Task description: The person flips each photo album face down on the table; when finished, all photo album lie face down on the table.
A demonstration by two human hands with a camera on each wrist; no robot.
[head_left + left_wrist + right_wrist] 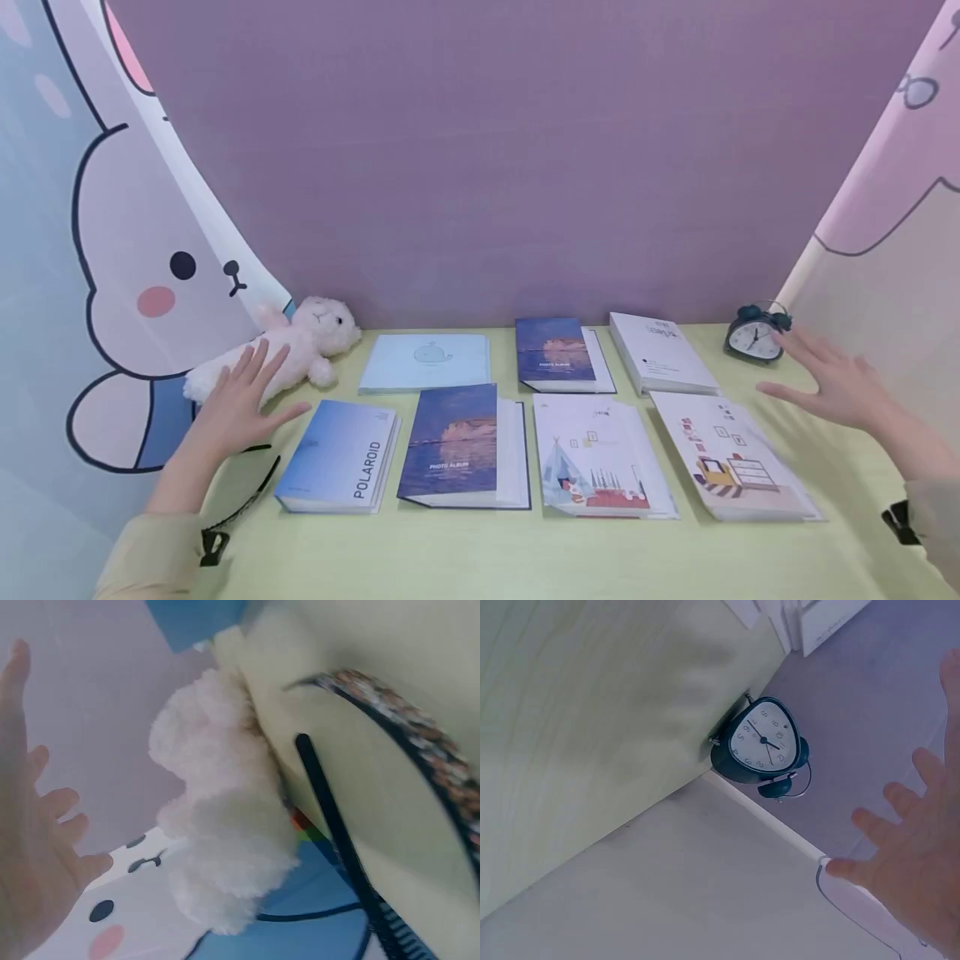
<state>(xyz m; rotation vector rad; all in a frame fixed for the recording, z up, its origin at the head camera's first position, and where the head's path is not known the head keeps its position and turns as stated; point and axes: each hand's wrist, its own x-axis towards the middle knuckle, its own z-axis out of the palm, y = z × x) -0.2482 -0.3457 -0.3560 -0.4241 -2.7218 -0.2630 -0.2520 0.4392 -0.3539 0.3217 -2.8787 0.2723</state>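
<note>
My left hand [243,396] is spread over the left side of the table, fingers extended and holding nothing. It overlaps a fluffy white plush animal [300,342] in the head view; the left wrist view shows the plush toy [217,802] apart from the fingers. Nearest on its other side is a blue photo album [333,458] marked POLAROID. On the right, my right hand [840,383] is also spread and holds nothing. Its fingertips overlap a dark green twin-bell alarm clock [755,337], while the right wrist view has the clock [765,739] apart from them.
Two sea-cliff photo albums [457,442] [551,350], a light-blue whale album [425,362], a white tent-print album [588,458], a furniture-print album [738,458] and a plain white one [660,354] lie in two rows. A purple wall [525,167] stands behind the table [480,558].
</note>
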